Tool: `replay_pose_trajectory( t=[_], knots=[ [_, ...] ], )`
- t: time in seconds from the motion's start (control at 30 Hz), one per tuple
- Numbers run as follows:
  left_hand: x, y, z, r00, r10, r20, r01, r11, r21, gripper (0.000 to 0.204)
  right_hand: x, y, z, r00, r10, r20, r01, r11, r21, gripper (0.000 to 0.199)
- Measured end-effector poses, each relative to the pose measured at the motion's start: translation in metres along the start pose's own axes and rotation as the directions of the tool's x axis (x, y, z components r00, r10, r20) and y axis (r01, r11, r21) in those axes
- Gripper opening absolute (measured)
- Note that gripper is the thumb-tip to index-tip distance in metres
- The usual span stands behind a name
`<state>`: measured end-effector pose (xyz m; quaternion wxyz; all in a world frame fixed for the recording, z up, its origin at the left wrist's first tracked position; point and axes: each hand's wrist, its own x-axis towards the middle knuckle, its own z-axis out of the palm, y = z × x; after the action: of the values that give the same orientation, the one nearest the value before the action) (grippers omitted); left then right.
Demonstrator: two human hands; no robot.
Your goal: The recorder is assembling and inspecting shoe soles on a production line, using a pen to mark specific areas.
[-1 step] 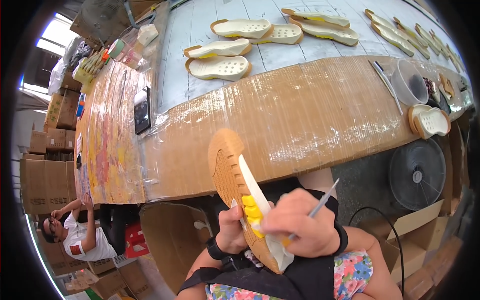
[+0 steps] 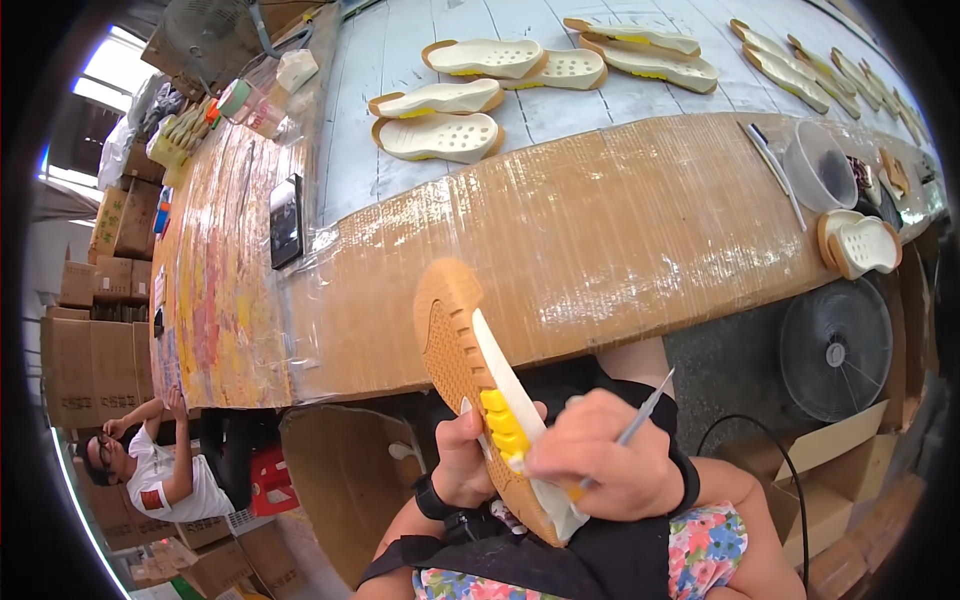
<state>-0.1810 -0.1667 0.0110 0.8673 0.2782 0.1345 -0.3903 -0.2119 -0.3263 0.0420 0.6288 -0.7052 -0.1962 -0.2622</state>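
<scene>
A shoe sole (image 2: 462, 345), tan and textured underneath with a white midsole and a ridged yellow section, stands tilted over my lap. My left hand (image 2: 463, 458) is closed round its lower part, the thumb on the tan side. My right hand (image 2: 610, 455) is closed on a slim grey pointed tool (image 2: 648, 405), which slants up and right out of the fist; an orange part of it shows below the fingers. The right fingertips are against the sole at the lower end of the yellow section. A small whitish bit there is too blurred to name.
A cardboard-covered bench edge (image 2: 640, 200) runs in front of me. Behind it several finished-looking soles (image 2: 440, 135) lie on a pale surface. A phone (image 2: 286, 220), a clear tub (image 2: 815, 165) and a pen (image 2: 775, 170) lie about. A fan (image 2: 836, 350) stands right; a person (image 2: 180, 470) sits left.
The sole has tipped very slightly left. My right fingers have shifted a little, so more of the lower yellow section shows. Both grips stay the same.
</scene>
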Motion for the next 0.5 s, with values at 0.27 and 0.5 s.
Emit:
replay_pose_trajectory(
  t=[0.27,0.5],
  knots=[
    [0.0,-0.002,0.009,0.997,0.01,-0.077,-0.008,1.0,0.029,0.05,0.006,0.003,-0.004,0.999,0.013,-0.036,-0.014,0.999,-0.029,0.035],
    [0.003,-0.005,0.015,0.993,-0.002,-0.114,0.003,1.0,0.014,0.048,0.008,0.011,-0.011,0.999,-0.033,-0.038,0.031,0.998,-0.052,0.039]
  ],
)
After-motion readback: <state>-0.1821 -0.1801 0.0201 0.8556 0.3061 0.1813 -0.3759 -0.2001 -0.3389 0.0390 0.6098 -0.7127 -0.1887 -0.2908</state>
